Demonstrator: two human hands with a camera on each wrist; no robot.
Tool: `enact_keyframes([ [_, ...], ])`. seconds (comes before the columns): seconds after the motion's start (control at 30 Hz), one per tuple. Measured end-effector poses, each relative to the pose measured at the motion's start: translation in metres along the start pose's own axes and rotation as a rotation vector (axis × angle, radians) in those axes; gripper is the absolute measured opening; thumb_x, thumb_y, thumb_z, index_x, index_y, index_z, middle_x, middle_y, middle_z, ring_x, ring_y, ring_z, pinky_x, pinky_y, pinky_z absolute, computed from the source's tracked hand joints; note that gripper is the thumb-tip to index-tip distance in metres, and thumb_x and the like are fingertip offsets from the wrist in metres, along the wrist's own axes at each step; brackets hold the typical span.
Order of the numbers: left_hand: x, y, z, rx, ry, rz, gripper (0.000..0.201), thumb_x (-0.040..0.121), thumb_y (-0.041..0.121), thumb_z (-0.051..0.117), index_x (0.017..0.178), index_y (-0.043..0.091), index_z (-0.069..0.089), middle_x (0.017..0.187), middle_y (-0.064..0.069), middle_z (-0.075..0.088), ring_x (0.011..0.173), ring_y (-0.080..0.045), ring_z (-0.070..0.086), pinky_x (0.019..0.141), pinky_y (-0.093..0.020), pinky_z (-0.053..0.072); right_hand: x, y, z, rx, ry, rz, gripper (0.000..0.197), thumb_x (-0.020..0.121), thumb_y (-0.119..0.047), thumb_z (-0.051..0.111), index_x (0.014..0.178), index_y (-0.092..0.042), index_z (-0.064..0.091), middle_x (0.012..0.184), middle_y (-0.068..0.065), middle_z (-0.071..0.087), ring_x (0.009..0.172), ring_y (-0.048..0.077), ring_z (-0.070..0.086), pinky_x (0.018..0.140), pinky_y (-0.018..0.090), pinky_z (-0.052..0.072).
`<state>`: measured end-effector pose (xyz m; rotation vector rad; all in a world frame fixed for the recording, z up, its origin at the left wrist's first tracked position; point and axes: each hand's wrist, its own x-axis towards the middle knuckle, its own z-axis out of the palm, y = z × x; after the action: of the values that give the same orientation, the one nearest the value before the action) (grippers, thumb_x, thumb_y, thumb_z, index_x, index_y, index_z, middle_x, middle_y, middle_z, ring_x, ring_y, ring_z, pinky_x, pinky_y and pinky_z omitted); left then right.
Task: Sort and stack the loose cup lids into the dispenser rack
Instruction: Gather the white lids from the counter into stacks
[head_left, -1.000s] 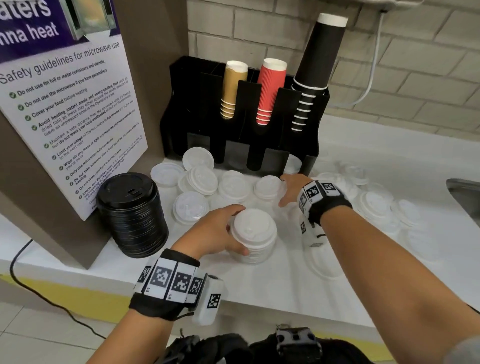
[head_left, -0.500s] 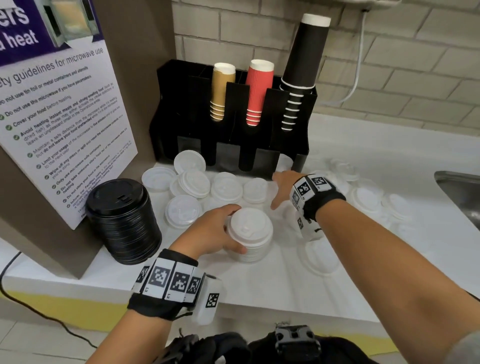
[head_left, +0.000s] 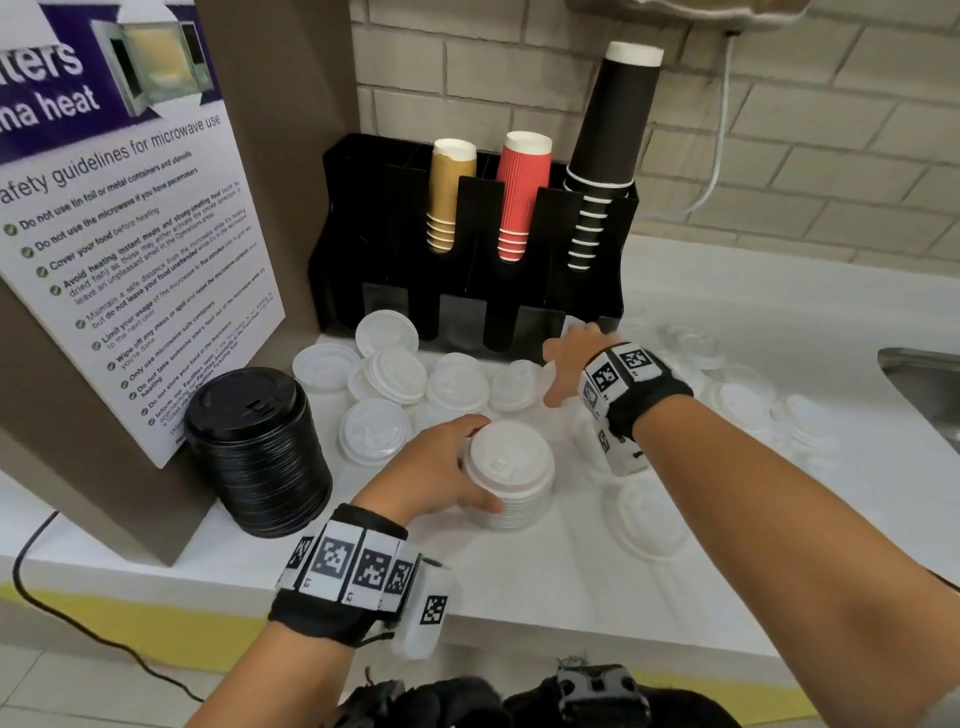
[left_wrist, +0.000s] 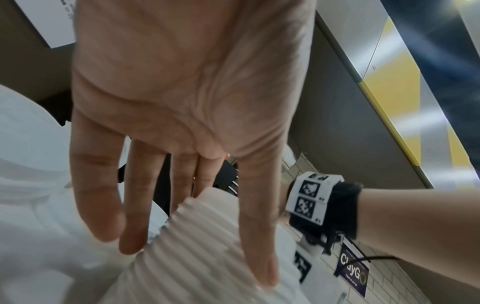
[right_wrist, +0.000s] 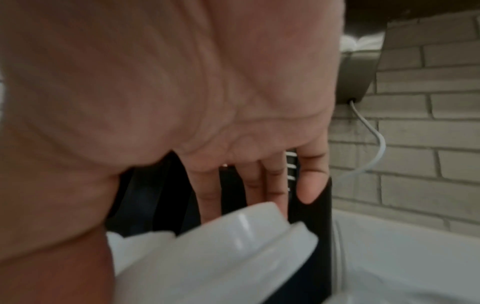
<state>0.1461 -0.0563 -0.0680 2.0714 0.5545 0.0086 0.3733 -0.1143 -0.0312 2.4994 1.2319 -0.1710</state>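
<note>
Fingers (left_wrist: 103, 205) of the left hand (head_left: 431, 473) curl round a ribbed stack of white lids (head_left: 511, 475) standing near the front of a white counter (head_left: 571, 597), thumb on the near side and the other fingers on the far side. From the left wrist view the thumb and fingers lie along the stack's ridged side. Farther back, the right hand (head_left: 576, 364) reaches palm down over loose white lids (head_left: 457, 387) scattered before a black dispenser rack (head_left: 467, 249); the right wrist view shows its fingers extended and slightly parted above a white lid (right_wrist: 221, 246), though whether they touch it cannot be told. More white lids (head_left: 743, 405) lie spread to the right, toward the edge of a steel sink (head_left: 924, 384), and one lies flat near the counter's front (head_left: 649, 525). At the left stands a tall stack of black lids (head_left: 254, 441), just beside a microwave safety poster (head_left: 119, 249). The rack, against a brick wall (head_left: 805, 130), holds inverted tan cups (head_left: 449, 192), red cups (head_left: 519, 192) and black cups (head_left: 613, 145) in separate slots.
</note>
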Motion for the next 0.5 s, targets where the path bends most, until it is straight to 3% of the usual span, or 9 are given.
enact_keyframes([
  [0.1, 0.004, 0.003, 0.0, 0.003, 0.008, 0.008, 0.079, 0.062, 0.019, 0.09, 0.128, 0.032, 0.05, 0.107, 0.025, 0.052, 0.098, -0.007, 0.054, 0.085, -0.024, 0.04, -0.015, 0.003, -0.019, -0.06, 0.052, 0.069, 0.063, 0.073, -0.046, 0.068, 0.128, -0.023, 0.05, 0.126, 0.01, 0.044, 0.118, 0.03, 0.041, 0.091, 0.041, 0.038],
  [0.17, 0.008, 0.005, 0.0, 0.005, 0.015, 0.011, 0.081, 0.061, 0.019, 0.09, 0.131, 0.03, 0.05, 0.11, 0.022, 0.052, 0.1, -0.009, 0.055, 0.088, -0.025, 0.042, -0.03, 0.013, -0.031, 0.057, 0.08, 0.114, 0.063, 0.073, -0.045, 0.068, 0.129, -0.025, 0.048, 0.127, 0.009, 0.043, 0.119, 0.03, 0.04, 0.089, 0.04, 0.038],
  [0.23, 0.013, 0.006, -0.001, -0.01, 0.025, 0.017, 0.075, 0.061, 0.018, 0.09, 0.124, 0.033, 0.052, 0.111, 0.022, 0.055, 0.101, -0.01, 0.058, 0.089, -0.027, 0.047, -0.047, 0.027, -0.037, 0.342, 0.11, 0.126, 0.063, 0.073, -0.042, 0.072, 0.129, -0.028, 0.047, 0.126, 0.008, 0.043, 0.118, 0.028, 0.043, 0.086, 0.038, 0.04],
  [0.3, 0.017, 0.007, -0.001, -0.032, 0.024, 0.021, 0.072, 0.062, 0.016, 0.089, 0.121, 0.035, 0.053, 0.116, 0.019, 0.059, 0.097, -0.008, 0.062, 0.086, -0.026, 0.052, -0.066, 0.038, -0.033, 0.709, 0.174, 0.09, 0.059, 0.072, -0.04, 0.076, 0.125, -0.03, 0.051, 0.118, 0.003, 0.05, 0.104, 0.019, 0.051, 0.078, 0.026, 0.042],
  [0.37, 0.018, 0.007, -0.001, -0.03, 0.02, 0.015, 0.08, 0.062, 0.015, 0.089, 0.129, 0.033, 0.05, 0.12, 0.018, 0.057, 0.097, -0.008, 0.062, 0.09, -0.03, 0.052, -0.085, 0.038, -0.017, 1.031, 0.244, 0.053, 0.049, 0.071, -0.037, 0.078, 0.115, -0.032, 0.057, 0.104, -0.005, 0.056, 0.088, 0.009, 0.057, 0.066, 0.019, 0.042],
  [0.5, 0.016, 0.006, 0.0, -0.03, 0.021, 0.002, 0.089, 0.064, 0.02, 0.089, 0.14, 0.028, 0.044, 0.129, 0.015, 0.053, 0.103, -0.011, 0.06, 0.097, -0.035, 0.049, -0.11, 0.018, 0.026, 1.29, 0.316, 0.006, 0.039, 0.073, -0.033, 0.079, 0.108, -0.032, 0.063, 0.103, -0.006, 0.062, 0.091, 0.012, 0.06, 0.07, 0.015, 0.043],
])
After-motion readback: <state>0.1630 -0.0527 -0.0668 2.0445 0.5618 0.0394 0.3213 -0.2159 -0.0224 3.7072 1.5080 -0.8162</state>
